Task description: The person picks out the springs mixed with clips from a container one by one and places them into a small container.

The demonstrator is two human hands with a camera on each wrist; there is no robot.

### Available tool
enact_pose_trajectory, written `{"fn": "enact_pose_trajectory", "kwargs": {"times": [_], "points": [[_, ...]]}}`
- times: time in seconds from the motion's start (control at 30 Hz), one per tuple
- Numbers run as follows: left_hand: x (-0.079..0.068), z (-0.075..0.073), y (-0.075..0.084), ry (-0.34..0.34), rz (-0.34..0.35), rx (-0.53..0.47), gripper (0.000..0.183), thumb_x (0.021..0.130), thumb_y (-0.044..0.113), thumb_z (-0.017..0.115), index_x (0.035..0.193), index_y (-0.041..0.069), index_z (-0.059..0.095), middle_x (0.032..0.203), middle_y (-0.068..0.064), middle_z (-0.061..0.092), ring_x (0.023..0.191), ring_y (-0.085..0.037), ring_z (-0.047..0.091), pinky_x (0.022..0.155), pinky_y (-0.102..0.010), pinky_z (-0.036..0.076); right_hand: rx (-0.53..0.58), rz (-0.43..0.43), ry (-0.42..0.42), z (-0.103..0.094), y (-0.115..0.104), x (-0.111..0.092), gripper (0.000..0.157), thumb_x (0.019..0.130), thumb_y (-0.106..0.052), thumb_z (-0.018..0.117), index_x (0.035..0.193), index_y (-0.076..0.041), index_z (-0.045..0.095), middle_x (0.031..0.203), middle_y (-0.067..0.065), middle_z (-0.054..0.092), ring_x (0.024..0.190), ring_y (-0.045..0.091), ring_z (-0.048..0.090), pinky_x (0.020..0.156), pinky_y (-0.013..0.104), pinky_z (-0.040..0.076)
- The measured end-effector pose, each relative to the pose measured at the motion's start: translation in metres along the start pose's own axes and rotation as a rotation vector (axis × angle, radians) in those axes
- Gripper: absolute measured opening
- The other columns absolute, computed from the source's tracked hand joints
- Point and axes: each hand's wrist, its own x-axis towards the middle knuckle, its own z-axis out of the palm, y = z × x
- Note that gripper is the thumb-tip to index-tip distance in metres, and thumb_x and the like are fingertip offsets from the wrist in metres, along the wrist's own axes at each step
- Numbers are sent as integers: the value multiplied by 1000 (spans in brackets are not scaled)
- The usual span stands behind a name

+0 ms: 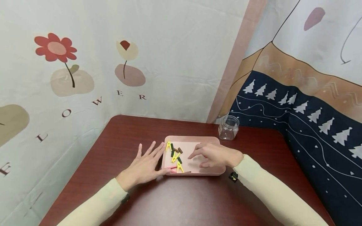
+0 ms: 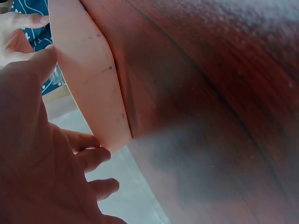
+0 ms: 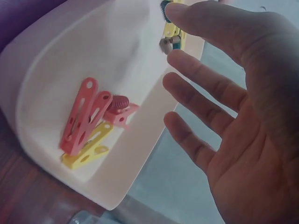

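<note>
A pink tray point(image 1: 193, 142) holds yellow clips point(image 1: 176, 157), a pink clip point(image 1: 172, 170) and several small dark green and brown coil-like pieces point(image 1: 180, 150). My left hand point(image 1: 145, 166) rests at the tray's left end with fingers spread; its thumb and fingertips touch the rim in the left wrist view. My right hand point(image 1: 213, 154) hovers over the tray's right half, fingers loosely bent and holding nothing. In the right wrist view, pink clips point(image 3: 81, 116), a yellow clip point(image 3: 86, 151) and a reddish coil point(image 3: 117, 102) lie at the tray's other end, hidden in the head view.
A clear open jar point(image 1: 228, 128) stands behind the tray's right corner. The tray sits on a dark reddish wood table point(image 1: 127, 135). Printed cloths point(image 1: 175, 62) hang along the back and right side.
</note>
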Motion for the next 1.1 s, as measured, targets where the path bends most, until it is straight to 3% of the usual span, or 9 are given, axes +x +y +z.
{"fn": "enact_pose_trajectory", "kwargs": {"times": [0.13,0.2,0.43,0.6,0.9,1.1], "points": [[0,0,0,-9,1,-2,108,106,84,62,186,16,34,194,-8,32,182,-46,26,137,-91,11,-28,-31,-61,-1,-5,9,50,102,-19,92,150,-27,81,143,-4,81,134,16,72,116,36,61],[-1,0,0,-11,0,-6,107,106,84,62,185,17,35,194,-8,32,182,-46,25,137,-91,11,-38,-52,-88,0,-8,14,50,102,-18,92,150,-27,81,141,-5,81,134,14,72,119,35,60],[-2,-2,1,-10,9,-19,108,106,83,62,185,14,34,194,-9,33,182,-47,25,137,-91,11,-62,-114,-149,4,-13,30,44,99,-18,92,139,-33,86,129,-11,82,115,8,74,104,28,61],[-3,-3,1,-3,17,-30,110,106,82,63,185,12,34,193,-9,35,181,-49,27,135,-93,13,-29,-143,-197,6,-14,38,40,99,-10,87,133,-30,88,117,-6,82,105,7,77,92,20,59],[-2,0,0,-1,19,-38,109,106,80,66,185,14,34,193,-10,34,181,-49,26,135,-93,12,-55,-171,-228,14,-13,50,40,96,-2,85,127,-28,90,103,-5,79,89,1,66,81,14,53],[-2,0,-1,-5,14,-23,108,105,81,67,185,14,35,194,-8,33,181,-47,26,136,-92,11,-25,-172,-236,16,-12,54,37,96,0,87,122,-26,88,97,-7,77,86,-1,62,81,13,52]]}}
